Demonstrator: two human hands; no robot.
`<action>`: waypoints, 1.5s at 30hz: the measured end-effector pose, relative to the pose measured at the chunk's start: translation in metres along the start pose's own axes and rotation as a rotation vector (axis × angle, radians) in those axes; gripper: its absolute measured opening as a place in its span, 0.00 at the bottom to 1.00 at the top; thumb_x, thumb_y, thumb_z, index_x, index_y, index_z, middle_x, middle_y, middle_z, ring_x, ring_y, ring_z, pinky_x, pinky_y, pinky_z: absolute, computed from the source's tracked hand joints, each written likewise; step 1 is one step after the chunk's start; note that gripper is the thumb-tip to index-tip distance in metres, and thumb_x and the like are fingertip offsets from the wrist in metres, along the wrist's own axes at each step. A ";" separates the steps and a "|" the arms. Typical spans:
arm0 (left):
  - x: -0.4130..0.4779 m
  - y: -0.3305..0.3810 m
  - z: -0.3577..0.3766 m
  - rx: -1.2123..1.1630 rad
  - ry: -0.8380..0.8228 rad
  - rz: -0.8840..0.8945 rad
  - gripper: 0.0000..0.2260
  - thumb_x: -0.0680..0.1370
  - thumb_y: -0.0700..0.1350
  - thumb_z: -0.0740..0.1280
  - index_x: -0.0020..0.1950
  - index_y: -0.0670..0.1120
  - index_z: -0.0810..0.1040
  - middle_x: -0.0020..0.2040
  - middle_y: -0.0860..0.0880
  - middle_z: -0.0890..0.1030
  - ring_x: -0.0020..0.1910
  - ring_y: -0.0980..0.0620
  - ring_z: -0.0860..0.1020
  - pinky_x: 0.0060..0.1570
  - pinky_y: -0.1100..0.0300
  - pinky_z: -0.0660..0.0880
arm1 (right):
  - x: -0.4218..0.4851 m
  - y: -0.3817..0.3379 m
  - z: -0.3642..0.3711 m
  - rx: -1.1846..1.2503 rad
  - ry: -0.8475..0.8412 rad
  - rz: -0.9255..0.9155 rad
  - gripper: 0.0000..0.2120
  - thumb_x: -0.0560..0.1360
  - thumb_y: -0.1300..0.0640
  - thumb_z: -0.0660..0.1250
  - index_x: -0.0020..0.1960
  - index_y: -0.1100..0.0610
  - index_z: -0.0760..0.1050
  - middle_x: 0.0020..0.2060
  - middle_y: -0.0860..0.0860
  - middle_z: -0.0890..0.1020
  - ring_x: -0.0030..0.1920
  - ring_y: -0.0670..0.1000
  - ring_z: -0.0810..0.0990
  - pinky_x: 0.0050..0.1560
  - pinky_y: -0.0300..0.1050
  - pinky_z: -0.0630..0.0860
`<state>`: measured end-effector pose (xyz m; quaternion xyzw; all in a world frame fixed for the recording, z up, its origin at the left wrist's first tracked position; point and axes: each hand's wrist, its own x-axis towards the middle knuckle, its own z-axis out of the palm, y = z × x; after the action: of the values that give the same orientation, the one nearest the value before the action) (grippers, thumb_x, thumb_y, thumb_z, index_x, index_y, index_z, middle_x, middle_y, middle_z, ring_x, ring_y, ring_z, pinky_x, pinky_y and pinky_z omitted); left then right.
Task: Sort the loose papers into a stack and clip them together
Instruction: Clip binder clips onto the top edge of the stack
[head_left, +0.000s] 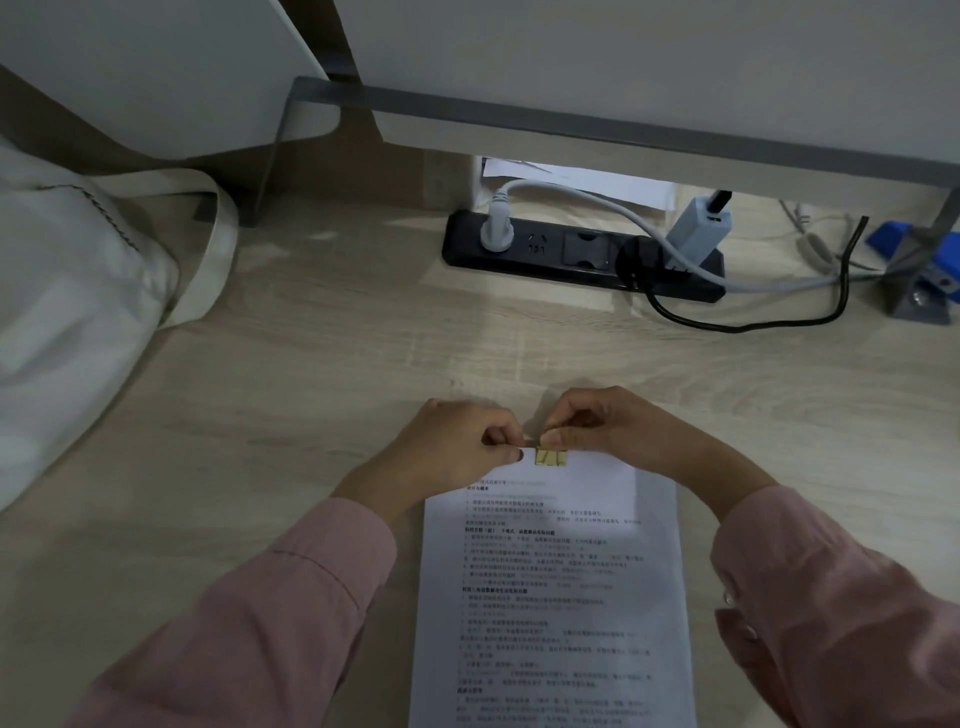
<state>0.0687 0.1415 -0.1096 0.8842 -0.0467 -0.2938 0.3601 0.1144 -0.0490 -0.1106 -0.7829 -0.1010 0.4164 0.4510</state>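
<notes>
A stack of white printed papers (556, 597) lies squared on the wooden desk in front of me, its long side running toward me. A small gold binder clip (551, 457) sits on the middle of the stack's far edge. My left hand (457, 447) pinches the paper's top edge just left of the clip, thumb on top. From the right, my right hand (597, 426) pinches the clip's wire handles between thumb and fingertips. Both sleeves are pink.
A black power strip (545, 249) with grey and black plugs and cables lies at the back of the desk. A white cloth bag (78, 291) fills the left side. A grey metal shelf frame (571, 117) spans the back, with a blue object (914, 254) far right.
</notes>
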 end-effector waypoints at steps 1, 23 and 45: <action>0.000 -0.001 0.000 -0.005 0.007 0.000 0.06 0.75 0.47 0.67 0.50 0.50 0.81 0.49 0.53 0.83 0.49 0.57 0.78 0.53 0.66 0.69 | 0.000 0.001 -0.001 -0.007 -0.001 0.007 0.02 0.71 0.57 0.70 0.43 0.56 0.79 0.38 0.46 0.80 0.38 0.37 0.78 0.40 0.27 0.72; 0.009 0.045 0.040 0.280 0.134 0.170 0.16 0.78 0.50 0.60 0.65 0.49 0.70 0.64 0.52 0.71 0.64 0.52 0.67 0.61 0.59 0.63 | -0.138 0.075 -0.013 -0.158 0.708 0.243 0.05 0.74 0.58 0.66 0.42 0.50 0.77 0.46 0.54 0.79 0.41 0.48 0.77 0.39 0.32 0.71; 0.012 0.076 0.048 0.251 -0.042 0.024 0.09 0.78 0.46 0.61 0.57 0.47 0.66 0.56 0.49 0.78 0.54 0.48 0.75 0.49 0.60 0.62 | -0.134 0.081 0.018 0.109 0.712 0.169 0.11 0.69 0.58 0.72 0.34 0.63 0.76 0.34 0.55 0.81 0.34 0.51 0.79 0.36 0.36 0.74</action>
<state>0.0618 0.0528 -0.0924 0.9155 -0.1011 -0.2997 0.2488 -0.0016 -0.1560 -0.1038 -0.8592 0.1495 0.1584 0.4630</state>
